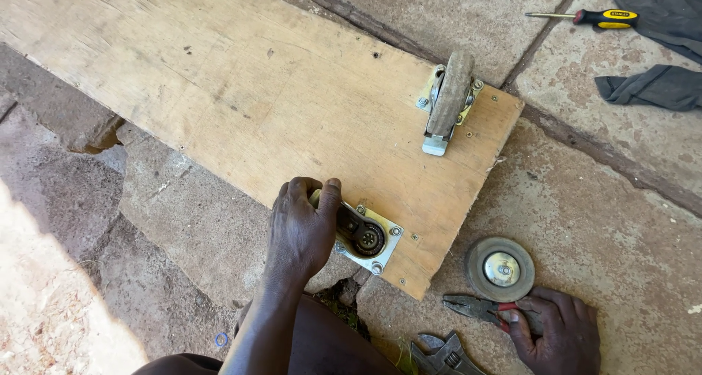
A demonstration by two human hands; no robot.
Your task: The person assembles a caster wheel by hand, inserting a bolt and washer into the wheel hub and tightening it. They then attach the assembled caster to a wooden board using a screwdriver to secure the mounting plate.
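The left hand (pixel 301 232) has its fingers curled tight on a metal caster plate (pixel 369 237) at the near corner of the wooden board (pixel 241 97). The right hand (pixel 559 335) rests on the stone floor (pixel 607 221), fingers closed on red-handled pliers (pixel 479 309) (a loose wheel (pixel 499 268) lies just beside them). Another caster (pixel 447 100) stands at the board's far corner.

Floor (pixel 621 221) = worn stone slabs w/ dirt joints. On it: long plywood board (pixel 241 90), lying flat, running top left to lower right. Loose wheel (pixel 499 268) flat just right of board's near corner. Pliers (pixel 475 308) just below wheel, wrench (pixel 442 357) at btm edge. Screwdriver (pixel 585 16) + grey cloth (pixel 651 86) top right, well apart from board.
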